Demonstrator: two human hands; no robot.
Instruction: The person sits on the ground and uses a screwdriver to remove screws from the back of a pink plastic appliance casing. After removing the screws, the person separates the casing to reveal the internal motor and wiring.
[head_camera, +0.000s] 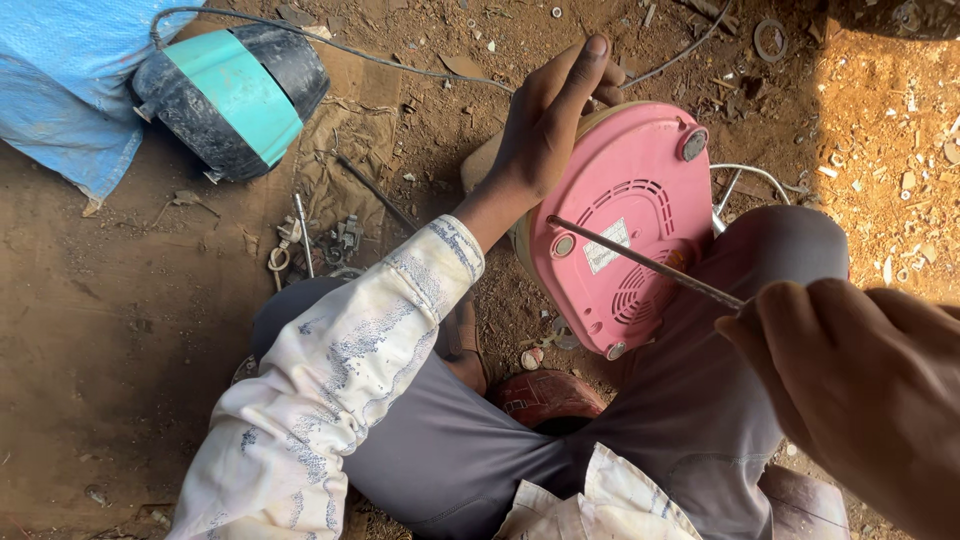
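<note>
Gripping the pink appliance base (625, 215) at its ten o'clock edge, left hand (545, 125); right hand (850, 385), blurred, seemingly grasps the screwdriver (645, 262).

Pink appliance base (625, 215) upturned on knee, thin metal rod (640, 262) across it
</note>
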